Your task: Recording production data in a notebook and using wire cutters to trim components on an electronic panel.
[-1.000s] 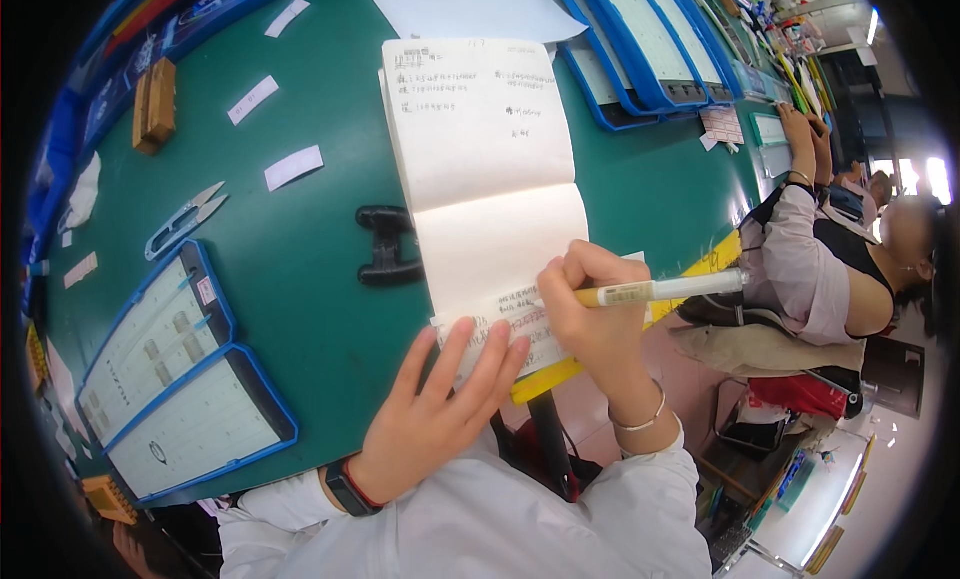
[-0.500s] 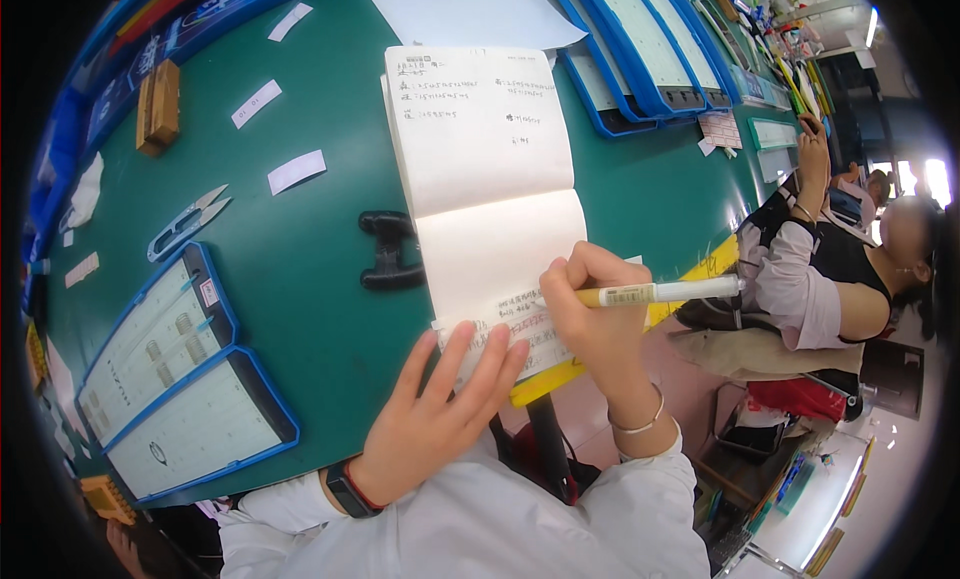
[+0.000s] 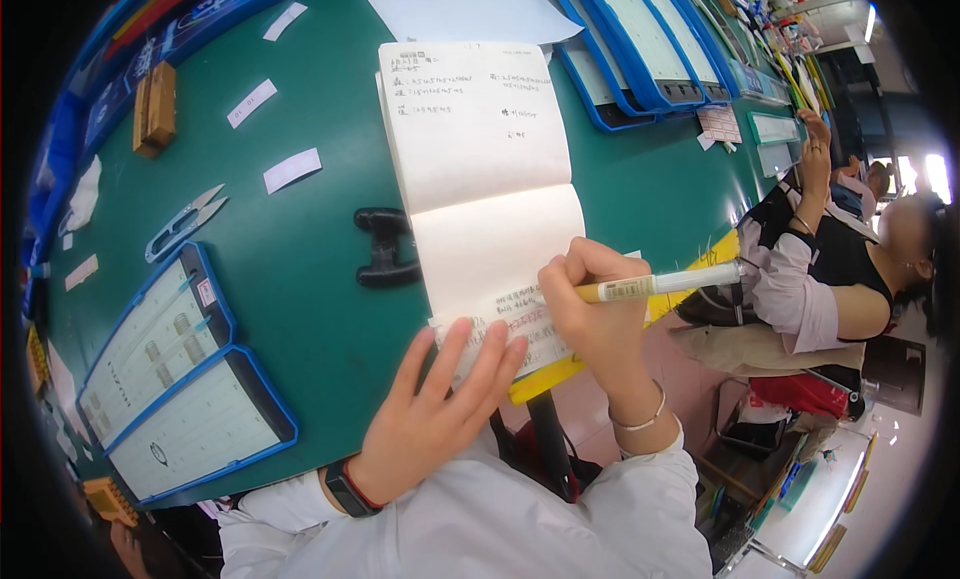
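Note:
An open notebook (image 3: 485,159) lies on the green table, its upper page carrying a few handwritten lines. Across the notebook's lower end is a sheet with dense handwriting (image 3: 530,321). My left hand (image 3: 435,404) rests on that sheet, fingers spread and flat. In my right hand (image 3: 595,304) I grip a pen (image 3: 670,282) with a yellow and clear barrel, its rear end pointing right. The pen tip is hidden behind my fingers, over the written area. A black H-shaped object (image 3: 385,247) sits against the notebook's left edge, partly covered by it.
Blue thread snips (image 3: 187,224), paper slips (image 3: 292,171) and a wooden block (image 3: 155,111) lie to the left. Blue-framed panels (image 3: 190,379) stand near left, and more blue-framed panels (image 3: 640,49) far right. Yellow edging (image 3: 700,274) marks the table's edge. Another person (image 3: 830,269) sits at right.
The view has shifted very slightly. My right hand and the pen have moved only a little; the pen's rear end sits slightly higher. My left hand stays in place.

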{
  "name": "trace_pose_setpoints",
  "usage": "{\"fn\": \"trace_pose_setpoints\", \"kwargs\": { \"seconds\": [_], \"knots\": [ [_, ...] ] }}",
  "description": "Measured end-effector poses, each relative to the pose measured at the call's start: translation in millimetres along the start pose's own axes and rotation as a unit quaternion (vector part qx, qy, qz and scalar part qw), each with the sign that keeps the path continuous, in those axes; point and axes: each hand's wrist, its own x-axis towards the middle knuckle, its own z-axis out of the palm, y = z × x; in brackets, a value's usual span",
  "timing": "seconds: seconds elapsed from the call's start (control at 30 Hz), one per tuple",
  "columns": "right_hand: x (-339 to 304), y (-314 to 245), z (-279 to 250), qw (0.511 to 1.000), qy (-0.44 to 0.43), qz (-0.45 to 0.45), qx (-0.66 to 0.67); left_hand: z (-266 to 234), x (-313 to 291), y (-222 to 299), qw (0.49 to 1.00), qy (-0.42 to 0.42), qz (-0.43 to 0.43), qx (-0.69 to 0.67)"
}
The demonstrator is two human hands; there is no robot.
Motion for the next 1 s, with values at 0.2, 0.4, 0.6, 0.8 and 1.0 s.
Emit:
{"fn": "trace_pose_setpoints", "kwargs": {
  "seconds": [0.2,0.4,0.6,0.8,1.0],
  "knots": [
    [0.3,1.6,0.6,1.0,0.005,0.0,0.007,0.6,0.0,-1.4,1.0,0.002,0.003,0.004],
    [0.0,3.3,-0.8,1.0,0.011,-0.006,0.018,-0.3,0.2,-0.1,1.0,-0.001,-0.003,-0.006],
    [0.2,2.9,-0.2,1.0,0.016,-0.007,0.013,0.8,-1.7,-1.0,1.0,-0.01,0.003,0.011],
    [0.2,1.0,1.0,1.0,0.013,0.008,0.006,-0.1,-1.1,-1.6,1.0,-0.017,0.006,0.025],
    [0.3,3.5,0.4,1.0,0.017,-0.001,0.003,-0.4,-1.8,-1.2,1.0,-0.018,0.004,0.018]
  ]
}}
